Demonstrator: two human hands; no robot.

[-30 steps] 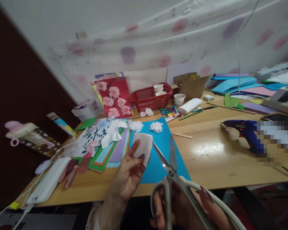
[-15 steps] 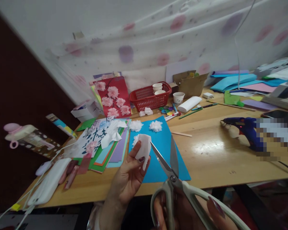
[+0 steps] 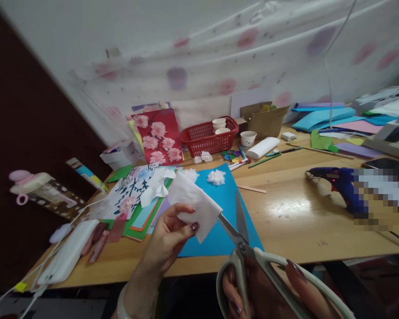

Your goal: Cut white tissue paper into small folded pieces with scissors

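My left hand (image 3: 168, 241) pinches a piece of white tissue paper (image 3: 199, 208) between thumb and fingers, holding it up above a blue sheet (image 3: 232, 221). In my right hand (image 3: 306, 283) is a pair of scissors (image 3: 242, 246) with pale handles. The blades are spread apart, and one blade lies against the tissue's right corner, its tip hidden behind the paper. On the blue sheet one white paper flower (image 3: 216, 177) shows whole, while another white flower (image 3: 192, 175) is partly covered by the tissue.
Left of the blue sheet lie stacked coloured papers (image 3: 142, 217) and a bottle (image 3: 46, 190). Behind stand a red card with pink flowers (image 3: 164, 133) and a red basket (image 3: 202, 139). A blue glue gun (image 3: 339, 181) rests at the right, near a wooden stick (image 3: 252, 189).
The tissue now appears wider and opened out, turned toward the scissors. My left hand has shifted left and down, and the scissors slightly right, their blade now at the tissue's corner.
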